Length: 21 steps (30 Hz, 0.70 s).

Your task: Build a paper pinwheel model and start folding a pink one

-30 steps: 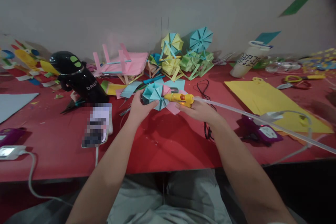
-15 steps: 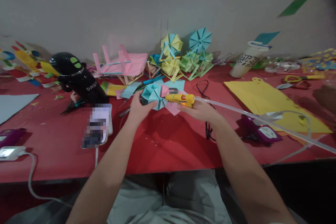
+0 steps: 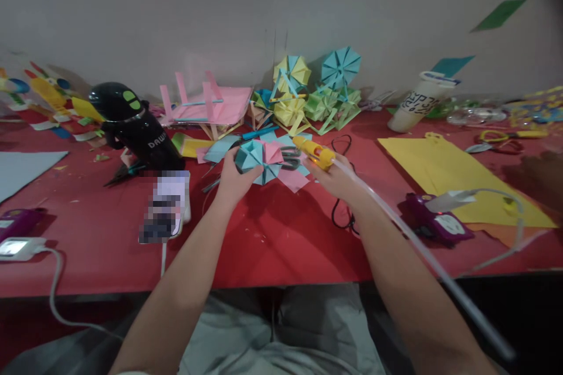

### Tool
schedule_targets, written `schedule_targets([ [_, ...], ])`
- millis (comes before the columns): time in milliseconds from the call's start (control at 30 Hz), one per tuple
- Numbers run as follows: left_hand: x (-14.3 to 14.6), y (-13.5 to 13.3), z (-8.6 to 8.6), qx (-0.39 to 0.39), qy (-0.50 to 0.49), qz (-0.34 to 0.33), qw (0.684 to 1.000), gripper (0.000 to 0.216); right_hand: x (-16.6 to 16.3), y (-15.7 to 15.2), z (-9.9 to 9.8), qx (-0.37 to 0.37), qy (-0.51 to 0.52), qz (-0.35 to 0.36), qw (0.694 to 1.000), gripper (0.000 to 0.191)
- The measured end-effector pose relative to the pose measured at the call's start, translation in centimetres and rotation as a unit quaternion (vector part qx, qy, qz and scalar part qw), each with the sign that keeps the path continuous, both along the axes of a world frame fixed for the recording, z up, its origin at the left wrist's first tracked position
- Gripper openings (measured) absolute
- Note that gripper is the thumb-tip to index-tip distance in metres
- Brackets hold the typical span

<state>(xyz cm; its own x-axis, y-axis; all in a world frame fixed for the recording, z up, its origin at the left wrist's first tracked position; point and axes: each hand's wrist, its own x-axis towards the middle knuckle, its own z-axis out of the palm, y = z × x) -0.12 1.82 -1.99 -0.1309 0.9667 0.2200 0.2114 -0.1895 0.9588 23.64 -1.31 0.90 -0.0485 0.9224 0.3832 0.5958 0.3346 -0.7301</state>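
The left hand (image 3: 234, 180) is closed around a paper rosette (image 3: 258, 159) above the worktop (image 3: 264, 240), probably light and crushable, best pinched at its folded rim, while the right hand (image 3: 338, 180) at its 3 o'clock grips a glue gun (image 3: 315, 153)

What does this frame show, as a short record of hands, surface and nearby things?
left hand: grips a blue and pink folded paper flower
right hand: holds a yellow glue gun, nozzle close to the flower; a clear glue stick trails back from it
surface: red table
nearby: black bottle at left, yellow sheet at right, paper flowers piled by the wall
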Motion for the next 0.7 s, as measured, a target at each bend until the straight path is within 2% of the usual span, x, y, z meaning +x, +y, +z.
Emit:
schedule_targets([
  [100,-0.1,0.1,0.0,0.029,0.025,0.033,0.999,0.077,-0.7,0.0,-0.3,0.016,0.015,0.027,0.999,0.037],
  [167,-0.1,-0.4,0.6,0.076,0.055,0.062,0.994,0.075,-1.1,0.0,-0.6,0.011,0.046,0.042,0.998,0.038],
  [267,0.0,-1.9,2.0,0.192,0.103,0.097,0.971,0.063,-1.8,0.1,-1.2,0.01,0.077,0.062,0.995,0.037],
  [333,0.4,-3.2,2.9,0.231,0.109,0.098,0.962,0.047,-2.1,0.2,-1.5,0.025,0.08,0.071,0.994,0.034],
  [367,0.7,-3.9,3.2,0.239,0.108,0.071,0.962,0.036,-2.2,0.3,-1.7,0.034,0.076,0.07,0.994,0.032],
  [433,1.8,-5.1,3.5,0.202,0.097,-0.057,0.973,0.015,-2.3,0.4,-1.9,0.051,0.059,0.05,0.996,0.028],
  [500,3.3,-6.2,3.5,0.079,0.057,-0.223,0.97,0.027,-2.3,0.6,-1.9,0.063,0.03,0.016,0.997,0.026],
  [567,5.0,-6.8,3.4,-0.078,-0.025,-0.369,0.926,0.042,-2.2,0.7,-1.9,0.081,-0.004,-0.012,0.997,0.023],
  [633,6.3,-7.2,3.2,-0.173,-0.119,-0.427,0.879,0.051,-2.1,0.9,-1.8,0.101,-0.046,-0.034,0.993,0.018],
  [700,6.9,-7.2,3.0,-0.208,-0.194,-0.436,0.854,0.05,-2.2,0.9,-1.7,0.105,-0.091,-0.055,0.989,0.014],
])
